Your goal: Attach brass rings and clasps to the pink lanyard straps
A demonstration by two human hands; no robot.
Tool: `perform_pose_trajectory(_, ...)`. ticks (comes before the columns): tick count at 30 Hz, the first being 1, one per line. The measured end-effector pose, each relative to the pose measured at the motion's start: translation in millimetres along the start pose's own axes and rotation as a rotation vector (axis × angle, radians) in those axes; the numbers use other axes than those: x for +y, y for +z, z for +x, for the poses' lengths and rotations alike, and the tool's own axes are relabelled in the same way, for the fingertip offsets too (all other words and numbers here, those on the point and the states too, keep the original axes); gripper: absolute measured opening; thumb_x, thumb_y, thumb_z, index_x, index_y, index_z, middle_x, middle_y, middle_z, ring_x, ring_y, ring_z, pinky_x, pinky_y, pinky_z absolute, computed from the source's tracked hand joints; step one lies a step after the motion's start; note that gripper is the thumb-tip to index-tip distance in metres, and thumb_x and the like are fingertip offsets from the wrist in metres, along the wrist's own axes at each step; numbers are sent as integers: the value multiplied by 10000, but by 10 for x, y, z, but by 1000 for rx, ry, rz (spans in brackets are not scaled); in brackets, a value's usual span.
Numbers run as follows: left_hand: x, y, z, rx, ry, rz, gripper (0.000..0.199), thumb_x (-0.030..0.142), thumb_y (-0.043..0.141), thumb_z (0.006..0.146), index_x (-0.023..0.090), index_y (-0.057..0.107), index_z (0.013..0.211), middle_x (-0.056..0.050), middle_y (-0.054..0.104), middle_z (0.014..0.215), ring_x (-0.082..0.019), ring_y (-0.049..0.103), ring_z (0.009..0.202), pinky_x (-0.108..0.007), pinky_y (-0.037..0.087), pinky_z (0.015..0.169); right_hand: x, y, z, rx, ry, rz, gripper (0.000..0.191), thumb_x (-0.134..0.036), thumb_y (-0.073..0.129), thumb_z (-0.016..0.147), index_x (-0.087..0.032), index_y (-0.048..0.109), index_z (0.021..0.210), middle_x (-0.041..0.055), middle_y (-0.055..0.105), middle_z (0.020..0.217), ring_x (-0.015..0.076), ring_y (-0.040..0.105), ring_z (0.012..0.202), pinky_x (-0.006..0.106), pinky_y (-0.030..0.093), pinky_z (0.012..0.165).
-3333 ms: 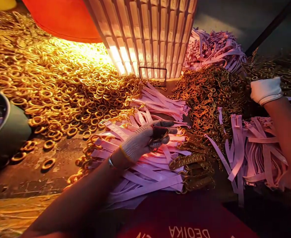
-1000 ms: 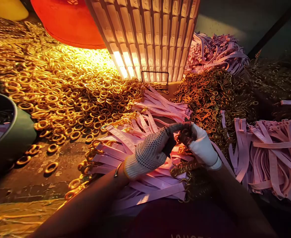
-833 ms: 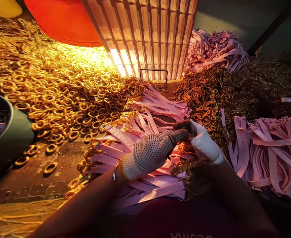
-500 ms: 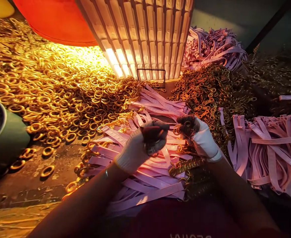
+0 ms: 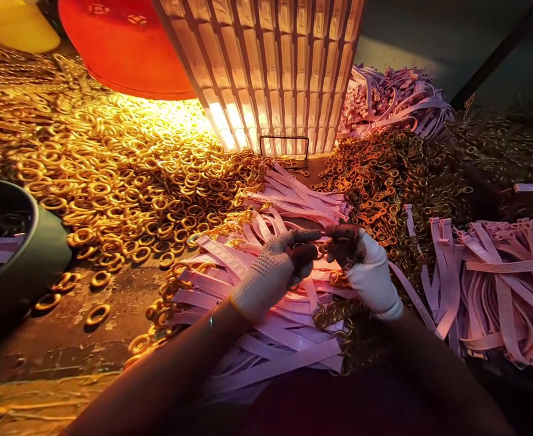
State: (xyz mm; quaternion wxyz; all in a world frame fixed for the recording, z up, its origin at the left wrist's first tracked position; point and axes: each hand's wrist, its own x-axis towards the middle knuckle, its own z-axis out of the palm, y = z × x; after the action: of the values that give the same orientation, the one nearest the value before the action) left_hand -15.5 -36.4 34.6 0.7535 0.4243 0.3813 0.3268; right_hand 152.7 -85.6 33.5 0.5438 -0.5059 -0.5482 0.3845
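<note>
My left hand [image 5: 270, 266] wears a white dotted knit glove with dark fingertips. Its fingers are closed in a pinch, and what lies in them is too small to make out. Almost touching it, my right hand [image 5: 363, 260], in a white glove with blackened fingers, grips a small gold metal ring [image 5: 322, 247] between the two hands. Pink straps [image 5: 275, 363] with gold metal ends lie in a pile beneath both hands. Beside my right wrist runs another pink strap [image 5: 411, 295]; whether the hand holds it is hidden.
Loose gold rings [image 5: 157, 169] are heaped at left, with small metal hooks [image 5: 384, 175] at right. More pink straps [image 5: 506, 284] lie far right. A green bucket [image 5: 51, 242] stands left. An orange lamp shade [image 5: 130, 54] and a ribbed panel [image 5: 275, 79] rise at the back.
The view has shifted, so everything sits slightly lower and further right. My left hand has turned, its index finger stretching towards my right fingers, and the hands are closer together.
</note>
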Motion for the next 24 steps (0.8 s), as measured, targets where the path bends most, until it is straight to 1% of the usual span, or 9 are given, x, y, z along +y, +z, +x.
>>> perform_pose_trajectory(4,10,-8,-107,-52,484,693,492,185,546,890,166,619,1377,-68,640,853,-164,588,736,-282,519,649,-36,-35,185,5,110,98,154,-309,715,825,-204,694,935,0,703,828,139,640,762,285,568,760)
perform_pose_trajectory(6,18,-16,-161,-93,603,892,545,141,544,850,188,626,1387,-97,665,941,-191,609,793,-327,539,710,-5,-71,264,11,133,117,179,-347,745,785,-196,681,856,4,708,812,137,633,744,264,556,712)
perform_pose_trajectory(8,36,-25,-185,-99,542,785,502,161,551,868,201,651,1358,-81,659,896,-161,588,699,-291,523,637,27,-109,294,21,156,119,203,-366,755,780,-192,682,856,8,719,814,132,633,714,259,554,685)
perform_pose_trajectory(11,86,-46,-148,-61,198,229,319,267,605,888,182,724,1172,-27,604,728,-95,501,527,-197,416,468,23,-146,239,58,113,55,193,-354,711,846,-197,694,957,11,739,847,135,657,696,278,573,694)
perform_pose_trajectory(13,112,-65,-91,-34,-21,-99,242,303,673,828,159,742,1010,-35,623,720,-85,518,518,-167,375,429,-11,-148,165,123,-14,-95,202,-316,676,894,-212,694,1066,26,757,949,160,701,796,313,595,778)
perform_pose_trajectory(15,99,-84,-31,-48,-134,-241,251,322,718,770,141,740,944,-67,682,781,-76,529,511,-150,344,399,-41,-128,91,171,-183,-347,251,-265,639,928,-223,678,1173,55,752,1077,195,714,940,361,588,897)
perform_pose_trajectory(18,-15,-97,43,-109,-174,-195,279,343,734,777,141,724,968,-53,698,724,-30,401,404,-132,264,349,-39,-32,1,112,-360,-807,283,-186,546,955,-201,680,1204,100,736,1055,222,694,944,382,585,893)
perform_pose_trajectory(20,-123,-95,81,-101,-134,-148,240,348,755,776,152,688,897,-8,649,621,-25,354,370,-133,266,339,-13,75,-58,24,-394,-1031,296,-141,495,950,-160,692,1170,127,717,985,227,673,896,365,592,833)
perform_pose_trajectory(24,-238,-80,113,-37,-65,-163,251,360,768,766,174,605,812,19,608,600,-49,418,402,-155,341,371,2,232,-194,-58,-373,-1163,390,-72,480,880,-91,645,1233,196,677,1101,267,644,1012,388,586,880)
